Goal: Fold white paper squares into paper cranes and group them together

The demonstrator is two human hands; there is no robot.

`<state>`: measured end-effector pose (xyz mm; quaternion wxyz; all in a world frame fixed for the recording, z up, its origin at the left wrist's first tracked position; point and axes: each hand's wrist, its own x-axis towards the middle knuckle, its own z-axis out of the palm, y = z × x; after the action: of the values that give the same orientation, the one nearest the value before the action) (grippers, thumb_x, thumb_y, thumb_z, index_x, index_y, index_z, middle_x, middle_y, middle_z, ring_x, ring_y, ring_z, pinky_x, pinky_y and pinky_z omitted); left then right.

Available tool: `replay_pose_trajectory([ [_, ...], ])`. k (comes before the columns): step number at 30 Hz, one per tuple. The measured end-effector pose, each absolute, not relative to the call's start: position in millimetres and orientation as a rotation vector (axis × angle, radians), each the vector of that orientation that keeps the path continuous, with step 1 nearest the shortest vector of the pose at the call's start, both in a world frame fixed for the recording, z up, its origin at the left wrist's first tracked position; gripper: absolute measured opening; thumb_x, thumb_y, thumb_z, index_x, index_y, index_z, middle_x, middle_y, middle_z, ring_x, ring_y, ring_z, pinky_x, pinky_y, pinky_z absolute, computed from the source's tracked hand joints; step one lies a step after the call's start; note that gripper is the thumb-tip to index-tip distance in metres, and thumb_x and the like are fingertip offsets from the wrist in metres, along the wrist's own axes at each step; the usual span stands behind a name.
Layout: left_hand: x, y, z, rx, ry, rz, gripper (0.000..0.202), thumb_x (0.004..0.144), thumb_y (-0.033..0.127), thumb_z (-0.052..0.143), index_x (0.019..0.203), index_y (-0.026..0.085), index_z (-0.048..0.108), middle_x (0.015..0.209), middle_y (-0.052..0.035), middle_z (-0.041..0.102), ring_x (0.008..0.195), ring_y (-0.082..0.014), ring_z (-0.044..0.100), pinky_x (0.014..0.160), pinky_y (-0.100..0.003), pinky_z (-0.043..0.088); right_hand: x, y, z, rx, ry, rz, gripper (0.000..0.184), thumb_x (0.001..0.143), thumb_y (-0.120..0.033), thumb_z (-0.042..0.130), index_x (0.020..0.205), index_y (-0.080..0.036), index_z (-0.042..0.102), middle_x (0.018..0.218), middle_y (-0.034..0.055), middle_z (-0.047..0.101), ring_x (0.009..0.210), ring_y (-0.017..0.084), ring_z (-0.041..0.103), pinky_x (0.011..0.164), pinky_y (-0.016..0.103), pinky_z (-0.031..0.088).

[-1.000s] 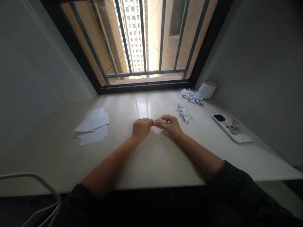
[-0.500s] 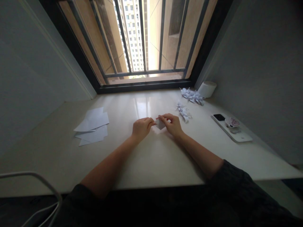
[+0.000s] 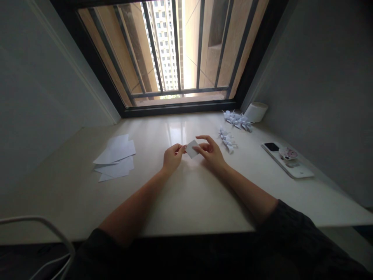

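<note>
A small folded piece of white paper [image 3: 192, 149], turned like a diamond, is held up between my two hands over the sill. My left hand [image 3: 173, 156] pinches its left corner between thumb and fingers. On the other side, my right hand [image 3: 212, 152] grips the right part with the thumb across the front, its index finger lifted off the paper. Several folded white paper pieces [image 3: 226, 139] lie just beyond my right hand, and a larger cluster of folded paper [image 3: 237, 119] sits behind them.
Loose white paper sheets [image 3: 116, 149] overlap at the left of the pale sill [image 3: 186, 206]. A white phone [image 3: 287, 160] with a round grip lies at the right. A white roll-shaped object [image 3: 256, 112] stands in the back right corner, near the barred window [image 3: 180, 93]. A pale cable [image 3: 43, 219] curves at the lower left.
The paper has turned to show its flat face and sits slightly further left. My right index finger has lifted away from it. The view has shifted slightly.
</note>
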<state>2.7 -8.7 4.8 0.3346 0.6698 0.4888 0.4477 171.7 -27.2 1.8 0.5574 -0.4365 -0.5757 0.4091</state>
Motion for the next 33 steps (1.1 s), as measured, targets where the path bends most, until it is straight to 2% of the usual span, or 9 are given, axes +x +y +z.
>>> replay_pose_trajectory([
  [5, 2.3, -8.8, 7.4, 1.656, 1.288, 1.223, 0.035, 0.081, 0.047, 0.053, 0.064, 0.017, 0.06, 0.063, -0.0008, 0.064, 0.064, -0.0133, 0.059, 0.062, -0.024, 0.045, 173.2, -25.7, 0.5, -1.044, -1.484, 0.985, 0.034, 0.072, -0.045, 0.066, 0.094, -0.02, 0.071, 0.087, 0.0055, 0.073, 0.077, 0.019, 0.065, 0.072, 0.032, 0.049],
  [11, 0.9, -5.3, 4.1, 1.506, 1.225, 1.244, 0.035, 0.078, 0.05, 0.056, 0.072, 0.016, 0.063, 0.066, -0.0015, 0.064, 0.063, -0.0131, 0.061, 0.06, -0.024, 0.047, 172.5, -26.7, 3.3, -1.084, -1.534, 0.983, 0.039, 0.063, -0.042, 0.075, 0.098, -0.025, 0.072, 0.097, 0.0043, 0.073, 0.083, 0.02, 0.064, 0.073, 0.032, 0.049],
  [14, 2.1, -6.6, 3.9, 1.454, 1.103, 1.227, 0.037, 0.075, 0.048, 0.061, 0.094, 0.016, 0.064, 0.067, -0.0012, 0.066, 0.062, -0.013, 0.062, 0.06, -0.024, 0.049, 172.7, -26.4, 2.5, -1.102, -1.488, 0.989, 0.044, 0.06, -0.042, 0.076, 0.101, -0.025, 0.071, 0.095, 0.0041, 0.073, 0.075, 0.018, 0.062, 0.068, 0.031, 0.048],
  [16, 3.5, -9.2, 5.0, 1.455, 1.029, 1.193, 0.049, 0.073, 0.045, 0.065, 0.113, 0.017, 0.057, 0.064, 0.0007, 0.067, 0.062, -0.0136, 0.064, 0.061, -0.024, 0.05, 173.7, -25.7, 1.2, -1.124, -1.463, 0.977, 0.046, 0.06, -0.043, 0.076, 0.102, -0.024, 0.071, 0.093, 0.0042, 0.073, 0.067, 0.015, 0.059, 0.062, 0.03, 0.047],
  [18, 4.9, -12.0, 6.8, 1.441, 0.973, 1.175, 0.059, 0.072, 0.042, 0.067, 0.123, 0.019, 0.048, 0.063, 0.0021, 0.067, 0.062, -0.0146, 0.065, 0.062, -0.026, 0.051, 174.6, -24.9, -0.1, -1.148, -1.451, 0.968, 0.048, 0.06, -0.044, 0.076, 0.103, -0.024, 0.07, 0.091, 0.0043, 0.072, 0.062, 0.013, 0.055, 0.057, 0.028, 0.045],
  [20, 6.0, -14.0, 8.7, 1.426, 0.944, 1.179, 0.057, 0.073, 0.041, 0.067, 0.121, 0.019, 0.046, 0.063, 0.0021, 0.067, 0.062, -0.0148, 0.066, 0.063, -0.027, 0.053, 174.9, -24.3, -0.9, -1.154, -1.45, 0.961, 0.05, 0.059, -0.045, 0.076, 0.104, -0.024, 0.07, 0.09, 0.0044, 0.072, 0.06, 0.013, 0.054, 0.056, 0.028, 0.045],
  [27, 8.4, -14.8, 10.2, 1.429, 0.933, 1.204, 0.035, 0.074, 0.04, 0.065, 0.098, 0.016, 0.06, 0.072, -0.0025, 0.07, 0.066, -0.0147, 0.065, 0.066, -0.028, 0.053, 172.6, -25.7, 0.0, -1.123, -1.469, 0.917, 0.046, 0.06, -0.045, 0.076, 0.1, -0.024, 0.071, 0.089, 0.005, 0.073, 0.065, 0.015, 0.056, 0.06, 0.029, 0.046],
  [33, 7.1, -13.7, 9.5, 1.467, 0.945, 1.181, 0.035, 0.078, 0.041, 0.061, 0.102, 0.016, 0.063, 0.083, -0.0051, 0.071, 0.072, -0.0161, 0.067, 0.066, -0.027, 0.05, 172.2, -28.7, 4.1, -1.141, -1.43, 0.977, 0.045, 0.063, -0.047, 0.073, 0.101, -0.024, 0.071, 0.087, 0.0055, 0.074, 0.06, 0.014, 0.056, 0.05, 0.026, 0.042],
])
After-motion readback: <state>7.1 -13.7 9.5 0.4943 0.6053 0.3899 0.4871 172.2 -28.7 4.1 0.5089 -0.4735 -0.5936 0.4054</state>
